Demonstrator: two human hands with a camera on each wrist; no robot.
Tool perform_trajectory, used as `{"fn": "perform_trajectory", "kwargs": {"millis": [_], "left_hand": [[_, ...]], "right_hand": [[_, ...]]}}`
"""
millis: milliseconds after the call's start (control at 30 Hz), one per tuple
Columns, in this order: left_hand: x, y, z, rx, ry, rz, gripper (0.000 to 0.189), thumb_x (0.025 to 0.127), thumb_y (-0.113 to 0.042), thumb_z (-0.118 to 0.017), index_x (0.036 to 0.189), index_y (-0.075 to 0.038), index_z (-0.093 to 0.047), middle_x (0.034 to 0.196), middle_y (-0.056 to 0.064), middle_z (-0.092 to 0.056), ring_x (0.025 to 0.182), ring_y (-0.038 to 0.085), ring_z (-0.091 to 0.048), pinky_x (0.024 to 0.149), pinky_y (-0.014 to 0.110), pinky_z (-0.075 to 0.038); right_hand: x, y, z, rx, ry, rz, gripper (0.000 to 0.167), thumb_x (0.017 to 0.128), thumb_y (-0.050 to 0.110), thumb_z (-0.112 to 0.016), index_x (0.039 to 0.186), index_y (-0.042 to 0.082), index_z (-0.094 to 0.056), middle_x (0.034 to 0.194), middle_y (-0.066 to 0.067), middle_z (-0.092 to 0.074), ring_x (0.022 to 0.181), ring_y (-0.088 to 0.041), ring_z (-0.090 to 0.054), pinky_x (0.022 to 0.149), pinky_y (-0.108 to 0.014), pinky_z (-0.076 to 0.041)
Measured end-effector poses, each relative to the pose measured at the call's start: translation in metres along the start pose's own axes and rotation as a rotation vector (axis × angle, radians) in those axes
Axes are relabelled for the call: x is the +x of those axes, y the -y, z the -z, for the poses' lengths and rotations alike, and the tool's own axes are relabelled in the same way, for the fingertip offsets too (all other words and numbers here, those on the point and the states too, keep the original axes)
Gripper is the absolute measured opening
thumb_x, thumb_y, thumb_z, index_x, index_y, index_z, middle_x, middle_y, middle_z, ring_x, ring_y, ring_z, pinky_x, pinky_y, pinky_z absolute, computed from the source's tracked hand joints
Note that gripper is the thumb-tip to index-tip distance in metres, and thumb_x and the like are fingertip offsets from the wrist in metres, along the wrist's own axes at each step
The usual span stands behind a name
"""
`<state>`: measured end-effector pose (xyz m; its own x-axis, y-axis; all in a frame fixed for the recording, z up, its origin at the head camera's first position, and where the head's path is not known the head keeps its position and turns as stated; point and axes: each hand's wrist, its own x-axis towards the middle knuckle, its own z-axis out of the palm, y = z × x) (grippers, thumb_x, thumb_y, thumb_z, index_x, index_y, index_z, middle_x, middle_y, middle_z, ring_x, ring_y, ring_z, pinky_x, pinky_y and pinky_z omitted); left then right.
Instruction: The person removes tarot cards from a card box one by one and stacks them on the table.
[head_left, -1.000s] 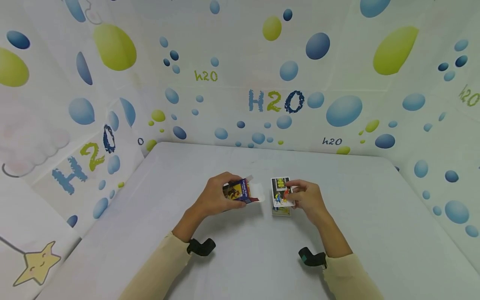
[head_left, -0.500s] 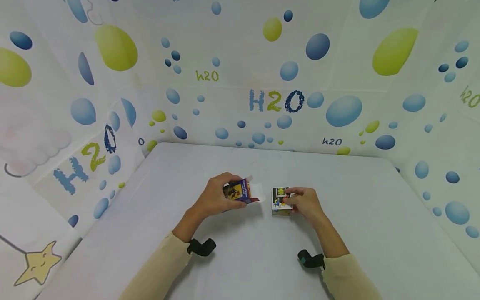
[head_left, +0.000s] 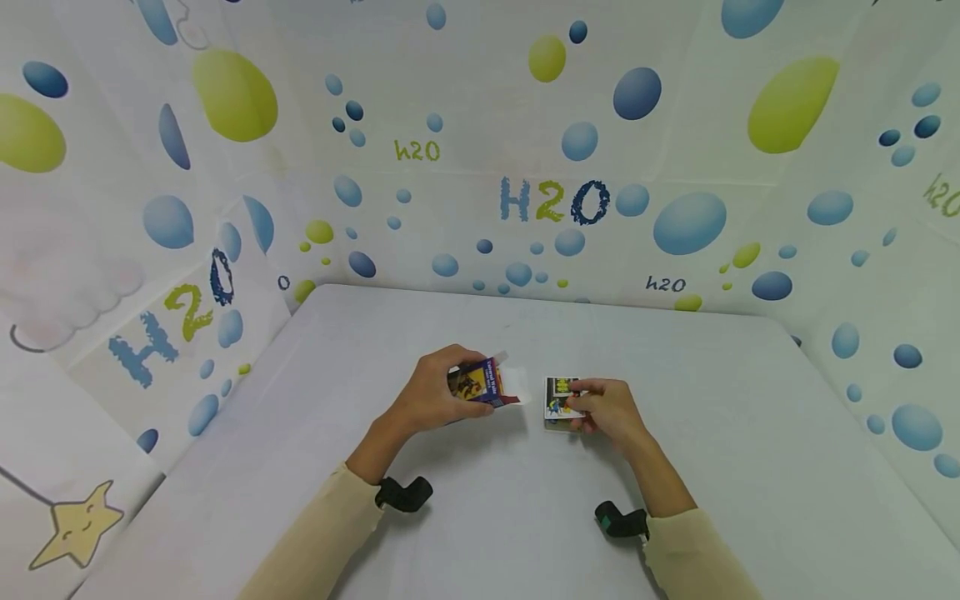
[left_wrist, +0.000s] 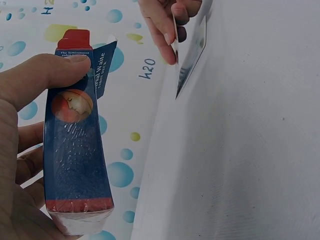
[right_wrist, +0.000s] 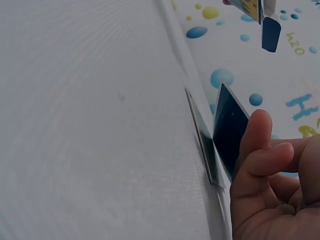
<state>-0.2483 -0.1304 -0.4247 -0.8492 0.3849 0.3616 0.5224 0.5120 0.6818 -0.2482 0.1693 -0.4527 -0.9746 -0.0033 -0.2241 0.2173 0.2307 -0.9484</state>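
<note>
My left hand (head_left: 429, 392) grips a blue tarot card box (head_left: 474, 383) with its end flap open toward the right. In the left wrist view the thumb lies along the narrow side of the box (left_wrist: 75, 145), whose top tab is red. With its thumb and fingers my right hand (head_left: 613, 408) pinches a tarot card (head_left: 556, 405), picture side up. Under it lies a small pile of cards (head_left: 557, 426) on the table. Seen from the right wrist, the pinched card (right_wrist: 229, 127) is tilted, dark side showing, close over the pile (right_wrist: 202, 140).
The table (head_left: 480, 517) has a white cover. A white backdrop (head_left: 465, 100) with blue and green drops stands behind it and along both sides. Each wrist carries a black camera mount, the left one (head_left: 405, 494) and the right one (head_left: 621, 520).
My right hand has come down and nearer to me with the card, which now covers more of the pile. The left hand and the box have stayed in place.
</note>
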Motion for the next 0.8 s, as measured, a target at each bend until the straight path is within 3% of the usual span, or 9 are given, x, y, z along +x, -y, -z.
{"fn": "perform_trajectory", "kwargs": {"millis": [400, 533, 800], "left_hand": [[-0.0005, -0.002, 0.0001, -0.007, 0.015, 0.009, 0.068, 0.072, -0.032, -0.092, 0.131, -0.013, -0.064, 0.122, 0.0, -0.065, 0.114, 0.019, -0.061, 0.097, 0.04, -0.055], [-0.0001, -0.0026, -0.0004, 0.0, 0.012, 0.008, 0.068, 0.072, -0.031, -0.093, 0.131, -0.013, -0.064, 0.122, 0.0, -0.066, 0.113, 0.019, -0.061, 0.097, 0.04, -0.055], [0.0001, -0.0032, -0.0007, -0.006, 0.019, 0.011, 0.068, 0.071, -0.031, -0.093, 0.13, -0.013, -0.065, 0.12, -0.001, -0.066, 0.112, 0.019, -0.061, 0.096, 0.04, -0.055]], "right_hand": [[-0.0005, -0.0032, -0.0002, -0.066, 0.042, -0.012, 0.034, 0.093, 0.004, -0.067, 0.127, 0.0, -0.068, 0.075, -0.008, -0.062, 0.047, -0.011, -0.054, 0.042, -0.023, -0.038], [-0.0002, -0.0047, 0.0003, -0.093, 0.042, -0.005, 0.034, 0.093, 0.004, -0.067, 0.127, 0.001, -0.068, 0.079, -0.008, -0.065, 0.046, -0.01, -0.05, 0.042, -0.023, -0.036], [0.0016, -0.0062, -0.0028, -0.226, -0.031, -0.005, 0.027, 0.09, 0.007, -0.074, 0.117, 0.008, -0.076, 0.075, -0.006, -0.068, 0.045, -0.008, -0.045, 0.043, -0.021, -0.039]]}}
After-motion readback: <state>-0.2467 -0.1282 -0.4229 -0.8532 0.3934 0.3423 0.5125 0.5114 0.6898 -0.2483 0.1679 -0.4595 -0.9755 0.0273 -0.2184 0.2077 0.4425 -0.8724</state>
